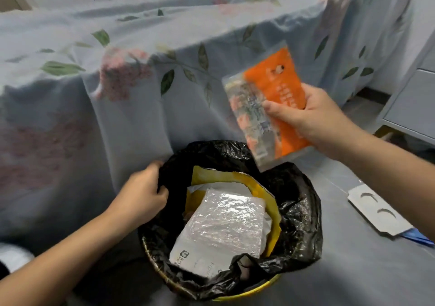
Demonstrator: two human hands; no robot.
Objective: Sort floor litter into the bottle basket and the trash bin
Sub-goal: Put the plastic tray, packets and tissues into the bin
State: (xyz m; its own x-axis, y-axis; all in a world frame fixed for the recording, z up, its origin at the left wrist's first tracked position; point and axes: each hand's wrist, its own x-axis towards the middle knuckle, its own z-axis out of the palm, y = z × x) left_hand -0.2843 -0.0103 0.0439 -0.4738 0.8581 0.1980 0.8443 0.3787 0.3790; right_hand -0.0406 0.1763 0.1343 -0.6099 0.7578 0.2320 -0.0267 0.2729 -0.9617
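Observation:
A yellow trash bin lined with a black bag stands on the floor in front of me. Inside lie a clear plastic packet and yellow packaging. My left hand grips the bag's left edge. My right hand holds an orange and clear snack wrapper in the air, just above the bin's far right rim. The bottle basket is not in view.
A bed draped in a pale blue floral sheet rises right behind the bin. A flat white cardboard insert lies on the grey floor at the right, with something blue under its corner. Grey drawers stand far right.

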